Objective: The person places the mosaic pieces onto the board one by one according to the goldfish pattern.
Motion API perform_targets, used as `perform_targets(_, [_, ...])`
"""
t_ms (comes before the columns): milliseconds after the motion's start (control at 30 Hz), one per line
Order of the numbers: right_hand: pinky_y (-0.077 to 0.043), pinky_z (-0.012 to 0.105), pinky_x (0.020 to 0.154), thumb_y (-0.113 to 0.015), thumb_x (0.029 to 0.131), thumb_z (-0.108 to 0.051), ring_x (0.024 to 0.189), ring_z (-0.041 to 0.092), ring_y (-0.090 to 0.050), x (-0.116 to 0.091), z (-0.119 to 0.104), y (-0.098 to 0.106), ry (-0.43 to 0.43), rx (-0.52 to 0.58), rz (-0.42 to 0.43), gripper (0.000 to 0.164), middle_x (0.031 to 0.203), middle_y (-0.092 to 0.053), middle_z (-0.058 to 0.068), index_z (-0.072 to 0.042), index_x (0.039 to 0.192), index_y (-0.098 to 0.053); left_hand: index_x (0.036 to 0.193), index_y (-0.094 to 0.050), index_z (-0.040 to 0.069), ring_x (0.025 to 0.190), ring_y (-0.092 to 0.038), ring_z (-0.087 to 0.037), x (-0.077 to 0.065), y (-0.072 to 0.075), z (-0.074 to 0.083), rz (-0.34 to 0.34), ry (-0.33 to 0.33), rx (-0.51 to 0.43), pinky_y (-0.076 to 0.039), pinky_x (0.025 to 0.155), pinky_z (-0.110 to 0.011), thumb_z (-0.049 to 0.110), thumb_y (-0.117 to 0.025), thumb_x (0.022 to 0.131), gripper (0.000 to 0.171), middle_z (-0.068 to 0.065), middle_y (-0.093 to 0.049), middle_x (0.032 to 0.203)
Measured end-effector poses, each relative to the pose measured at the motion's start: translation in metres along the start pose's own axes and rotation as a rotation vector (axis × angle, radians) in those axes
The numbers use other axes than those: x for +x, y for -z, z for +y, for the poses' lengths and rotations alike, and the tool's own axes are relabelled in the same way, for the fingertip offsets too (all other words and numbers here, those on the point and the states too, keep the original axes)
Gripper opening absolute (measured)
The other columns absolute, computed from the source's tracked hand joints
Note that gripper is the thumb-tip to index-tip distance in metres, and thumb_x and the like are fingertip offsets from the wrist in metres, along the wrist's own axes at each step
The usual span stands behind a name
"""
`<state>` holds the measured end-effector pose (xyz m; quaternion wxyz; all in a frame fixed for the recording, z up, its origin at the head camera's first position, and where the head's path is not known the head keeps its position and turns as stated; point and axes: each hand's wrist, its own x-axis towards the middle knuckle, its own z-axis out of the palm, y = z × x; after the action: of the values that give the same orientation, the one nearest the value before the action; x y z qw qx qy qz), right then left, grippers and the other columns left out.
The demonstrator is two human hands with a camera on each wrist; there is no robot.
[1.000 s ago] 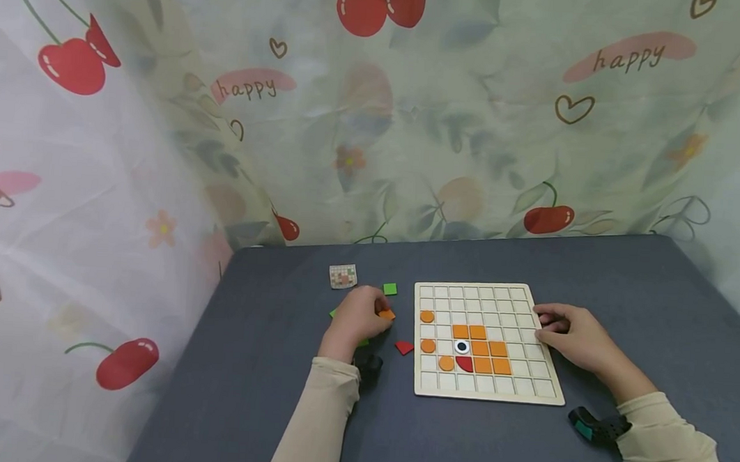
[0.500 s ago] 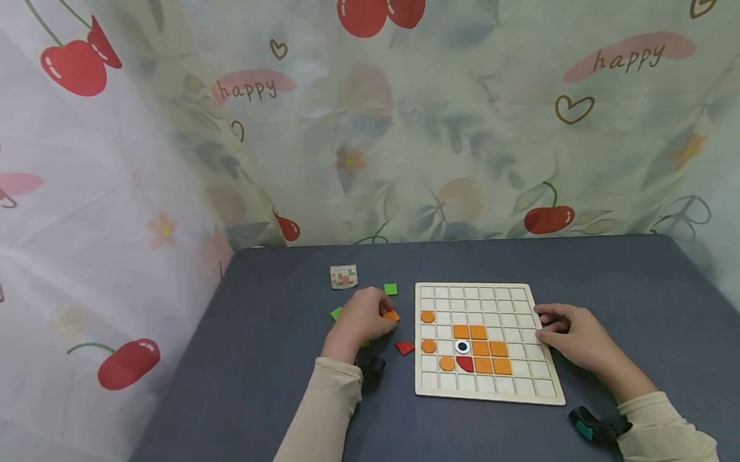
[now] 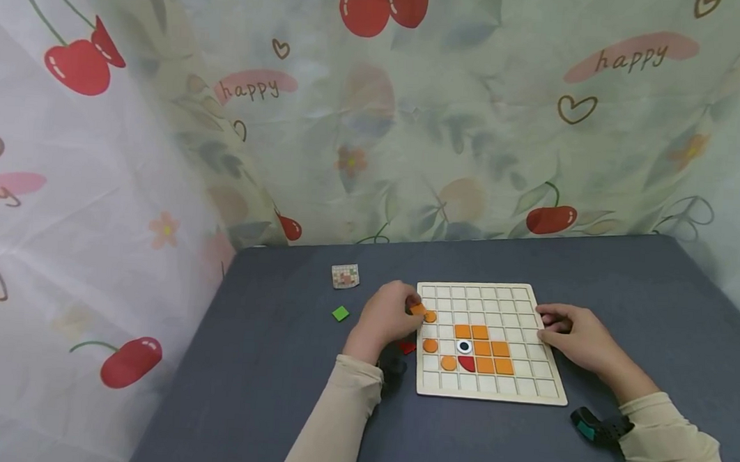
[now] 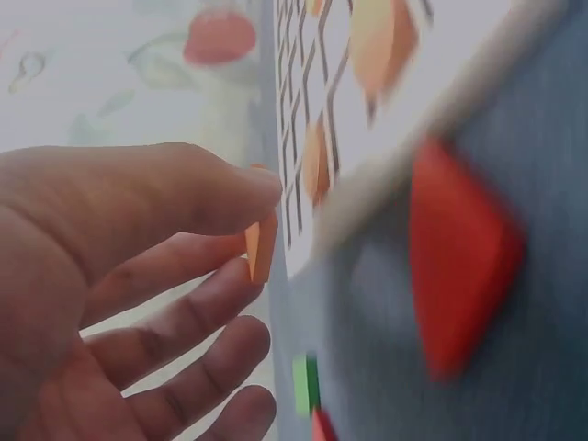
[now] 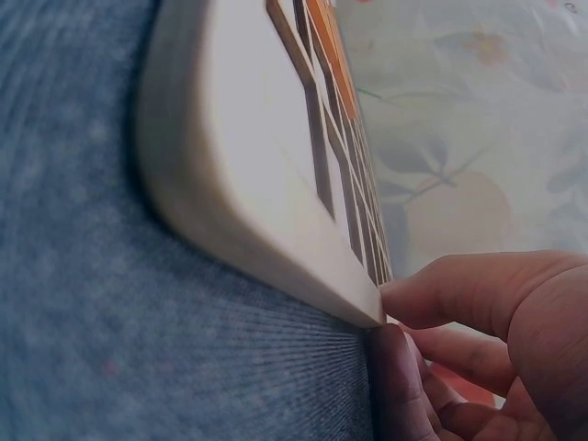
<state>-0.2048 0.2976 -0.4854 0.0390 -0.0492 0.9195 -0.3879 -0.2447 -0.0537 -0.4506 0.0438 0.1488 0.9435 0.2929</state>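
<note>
My left hand (image 3: 386,315) pinches a small orange tile (image 3: 417,309) between thumb and fingers, at the left edge of a pale wooden grid board (image 3: 528,387). In the left wrist view that tile stands nearly edge-on under the thumb tip. Orange squares (image 3: 482,348), orange round pieces (image 3: 430,346), a black-and-white eye piece (image 3: 464,346) and a red quarter-round piece (image 3: 466,363) lie on the board. My right hand (image 3: 574,334) grips the board's right edge, thumb above and fingers at the side, as the right wrist view shows.
A loose red piece (image 3: 407,347) lies by the board's left edge, partly behind the left wrist. Further left are a green tile (image 3: 340,314) and a small patterned card (image 3: 345,276). A printed curtain (image 3: 413,121) hangs behind the dark table (image 3: 264,337).
My left hand has lifted the orange tile and carried it right to the board's left edge, now covering the far green tile. The right hand has stayed on the board.
</note>
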Motion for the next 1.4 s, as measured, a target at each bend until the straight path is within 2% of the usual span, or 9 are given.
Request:
perform_targets(267, [-0.051, 0.023, 0.073, -0.072, 0.097, -0.013, 0.099, 0.021, -0.063, 0.000, -0.001, 0.000, 0.000, -0.001, 0.001, 0.053, 0.123, -0.067, 0.023, 0.009, 0.143, -0.059, 0.114, -0.080, 0.011, 0.098, -0.066, -0.014, 0.005, -0.019, 0.039, -0.046, -0.093, 0.018, -0.058, 0.084, -0.028, 0.018, -0.078, 0.092, 0.023, -0.002, -0.074, 0.114])
perform_targets(400, [-0.051, 0.022, 0.073, -0.072, 0.097, -0.013, 0.100, 0.021, -0.063, 0.000, -0.001, 0.001, 0.002, 0.000, -0.001, 0.053, 0.124, -0.067, 0.024, 0.009, 0.144, -0.058, 0.115, -0.081, 0.012, 0.096, -0.066, -0.011, 0.009, -0.029, 0.053, -0.064, -0.139, 0.034, -0.057, 0.082, -0.025, 0.018, -0.077, 0.093, 0.023, 0.000, -0.074, 0.114])
perform_targets(600, [-0.052, 0.022, 0.073, -0.072, 0.097, -0.013, 0.100, 0.021, -0.064, 0.001, -0.001, 0.002, 0.007, 0.002, -0.002, 0.053, 0.125, -0.067, 0.024, 0.009, 0.144, -0.058, 0.115, -0.081, 0.013, 0.088, -0.060, -0.006, 0.013, -0.040, 0.069, -0.099, -0.185, 0.034, -0.052, 0.078, -0.020, 0.019, -0.078, 0.093, 0.023, 0.002, -0.072, 0.111])
perform_targets(967, [-0.051, 0.022, 0.072, -0.073, 0.097, -0.013, 0.097, 0.018, -0.064, -0.001, -0.001, 0.003, 0.006, -0.001, -0.002, 0.053, 0.124, -0.068, 0.025, 0.010, 0.143, -0.058, 0.114, -0.080, 0.013, 0.085, -0.057, -0.006, 0.018, -0.049, 0.083, -0.148, -0.204, 0.016, -0.050, 0.079, -0.018, 0.017, -0.078, 0.091, 0.023, 0.003, -0.071, 0.109])
perform_targets(1400, [-0.052, 0.022, 0.073, -0.073, 0.098, -0.014, 0.096, 0.016, -0.063, 0.000, 0.000, 0.003, 0.006, -0.004, -0.009, 0.052, 0.123, -0.068, 0.024, 0.009, 0.143, -0.059, 0.114, -0.079, 0.017, 0.086, -0.057, -0.005, 0.022, -0.058, 0.093, -0.173, -0.229, 0.081, -0.048, 0.075, -0.017, 0.019, -0.078, 0.091, 0.023, 0.007, -0.071, 0.106])
